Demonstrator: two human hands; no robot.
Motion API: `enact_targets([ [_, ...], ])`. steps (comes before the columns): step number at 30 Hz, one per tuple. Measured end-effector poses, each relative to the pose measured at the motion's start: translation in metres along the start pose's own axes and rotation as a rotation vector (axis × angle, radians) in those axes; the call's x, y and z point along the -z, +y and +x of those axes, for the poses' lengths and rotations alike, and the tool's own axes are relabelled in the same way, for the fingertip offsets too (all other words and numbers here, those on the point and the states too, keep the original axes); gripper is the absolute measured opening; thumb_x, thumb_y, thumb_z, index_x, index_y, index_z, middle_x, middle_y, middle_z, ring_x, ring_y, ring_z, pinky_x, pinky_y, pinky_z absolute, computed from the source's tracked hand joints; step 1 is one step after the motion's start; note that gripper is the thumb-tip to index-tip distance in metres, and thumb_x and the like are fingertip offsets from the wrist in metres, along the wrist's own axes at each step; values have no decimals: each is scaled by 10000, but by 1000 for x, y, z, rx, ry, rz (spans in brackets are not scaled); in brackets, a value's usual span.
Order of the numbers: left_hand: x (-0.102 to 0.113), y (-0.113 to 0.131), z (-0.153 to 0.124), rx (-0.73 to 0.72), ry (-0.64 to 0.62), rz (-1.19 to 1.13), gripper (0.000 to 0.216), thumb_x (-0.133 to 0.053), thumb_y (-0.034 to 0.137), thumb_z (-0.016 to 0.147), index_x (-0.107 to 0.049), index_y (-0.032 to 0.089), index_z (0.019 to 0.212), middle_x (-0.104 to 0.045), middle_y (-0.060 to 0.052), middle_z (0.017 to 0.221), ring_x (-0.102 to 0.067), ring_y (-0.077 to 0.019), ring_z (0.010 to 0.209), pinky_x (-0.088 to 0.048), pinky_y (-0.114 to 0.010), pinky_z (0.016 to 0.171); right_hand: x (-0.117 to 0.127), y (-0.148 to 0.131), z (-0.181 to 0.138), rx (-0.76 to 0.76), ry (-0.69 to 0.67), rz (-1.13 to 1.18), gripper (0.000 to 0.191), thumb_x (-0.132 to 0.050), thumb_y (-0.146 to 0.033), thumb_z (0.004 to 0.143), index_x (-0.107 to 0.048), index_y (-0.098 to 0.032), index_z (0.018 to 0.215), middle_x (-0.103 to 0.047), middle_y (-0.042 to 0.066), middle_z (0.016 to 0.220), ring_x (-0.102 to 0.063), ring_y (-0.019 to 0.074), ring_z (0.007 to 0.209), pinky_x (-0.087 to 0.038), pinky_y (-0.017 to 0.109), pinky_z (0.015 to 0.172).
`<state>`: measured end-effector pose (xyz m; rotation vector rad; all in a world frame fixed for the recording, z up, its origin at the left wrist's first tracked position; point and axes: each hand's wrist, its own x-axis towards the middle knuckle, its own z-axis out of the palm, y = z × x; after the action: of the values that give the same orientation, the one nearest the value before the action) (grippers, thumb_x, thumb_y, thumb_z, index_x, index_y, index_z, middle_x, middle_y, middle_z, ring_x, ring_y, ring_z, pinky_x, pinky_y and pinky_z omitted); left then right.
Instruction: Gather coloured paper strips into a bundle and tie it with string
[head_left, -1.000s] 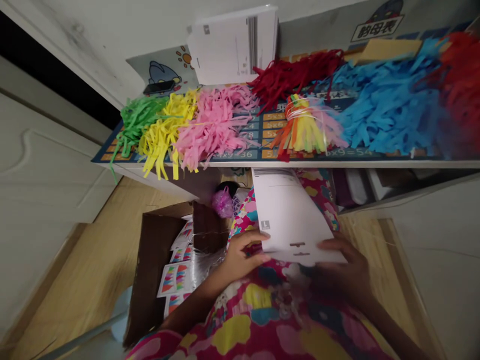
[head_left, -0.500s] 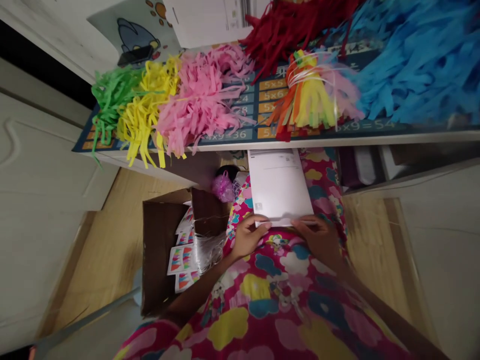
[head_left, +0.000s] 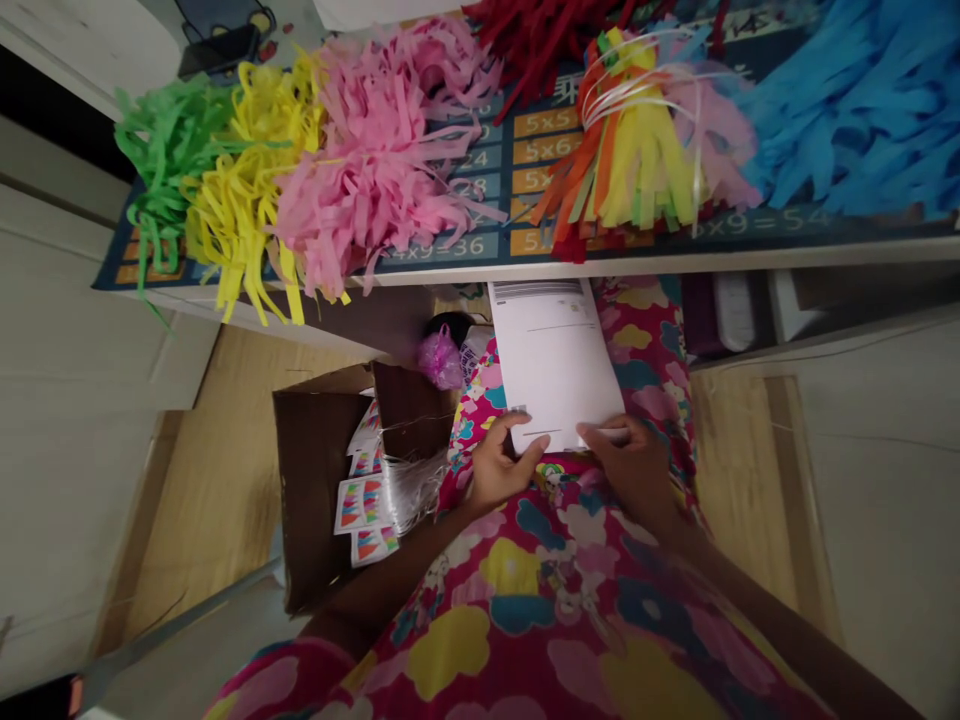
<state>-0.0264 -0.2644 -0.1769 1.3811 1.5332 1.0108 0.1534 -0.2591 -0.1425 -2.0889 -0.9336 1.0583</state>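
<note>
White sheet (head_left: 555, 360) went from skewed to squared up on the lap. Left hand (head_left: 499, 470) and right hand (head_left: 634, 475) moved closer together, and the left thumb now overlaps the near edge.

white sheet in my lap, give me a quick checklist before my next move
1. Both hands on the white sheet: ok; left hand and right hand pinch its near edge.
2. Sheet flat, uncreased: ok as far as visible.
3. Far end free of the table edge: cannot tell; they meet in this view.
4. Tassel bundle tied: ok; bound round its top, lying on the table.
5. Cardboard box open: ok; printed cards lie inside.
</note>
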Motion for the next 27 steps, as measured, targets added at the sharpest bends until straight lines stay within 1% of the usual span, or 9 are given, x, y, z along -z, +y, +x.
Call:
enact_targets([
  [2, -1, -4, -1, 19, 0, 12, 344, -769, 362, 801, -657, 206, 1087, -728, -62, 1043, -707, -190, 897, -571, -304, 791, -2, -4, 1, 4, 18, 14, 373, -704, -557, 618, -579, -213, 696, -639, 26, 689, -544, 188, 645, -432, 304, 624],
  [6, -2, -9, -3, 12, 6, 19, 318, -751, 355, 825, -652, 203, 1086, -723, -57, 1018, -704, -185, 896, -566, -309, 815, -5, -10, 2, 9, 24, 26, 367, -698, -539, 592, -570, -220, 719, -641, 32, 751, -561, 199, 699, -457, 326, 691],
  [12, -2, -11, -4, -19, -10, 8, 326, -749, 348, 824, -640, 202, 1094, -729, -67, 1044, -709, -202, 936, -569, -336, 844, -11, -6, 5, 23, 44, -13, 356, -707, -530, 617, -573, -224, 740, -645, 36, 771, -563, 209, 716, -452, 348, 735],
  [17, -3, -10, -2, 23, -17, -1, 340, -769, 361, 802, -640, 212, 1079, -730, -61, 1013, -703, -194, 876, -571, -316, 779, -17, -4, 10, 67, 99, -30, 381, -709, -564, 632, -562, -227, 732, -639, 38, 768, -556, 211, 714, -449, 346, 734],
  [20, -4, -11, -1, 63, -9, -12, 415, -833, 394, 723, -636, 218, 1044, -715, -48, 984, -686, -190, 836, -560, -300, 731, -21, -6, 12, 108, 130, -52, 393, -699, -586, 648, -555, -229, 722, -638, 43, 785, -553, 212, 727, -449, 346, 746],
  [22, -6, -12, -1, 81, 11, -19, 442, -858, 404, 683, -625, 218, 1009, -692, -33, 941, -657, -171, 775, -537, -276, 673, -23, -7, 13, 128, 131, -59, 405, -698, -601, 652, -549, -230, 720, -635, 41, 788, -549, 211, 732, -450, 347, 752],
  [24, -6, -12, -2, 96, 24, -32, 422, -848, 395, 694, -608, 219, 993, -661, -10, 878, -619, -145, 705, -506, -250, 621, -24, -7, 12, 143, 132, -62, 411, -702, -605, 653, -547, -230, 723, -630, 38, 785, -546, 211, 737, -451, 350, 762],
  [27, -6, -12, -3, 90, 24, -49, 347, -797, 367, 754, -589, 221, 991, -629, 10, 823, -590, -130, 665, -483, -240, 608, -25, -7, 11, 149, 135, -53, 412, -712, -600, 650, -546, -230, 727, -623, 33, 780, -547, 209, 733, -452, 350, 771],
])
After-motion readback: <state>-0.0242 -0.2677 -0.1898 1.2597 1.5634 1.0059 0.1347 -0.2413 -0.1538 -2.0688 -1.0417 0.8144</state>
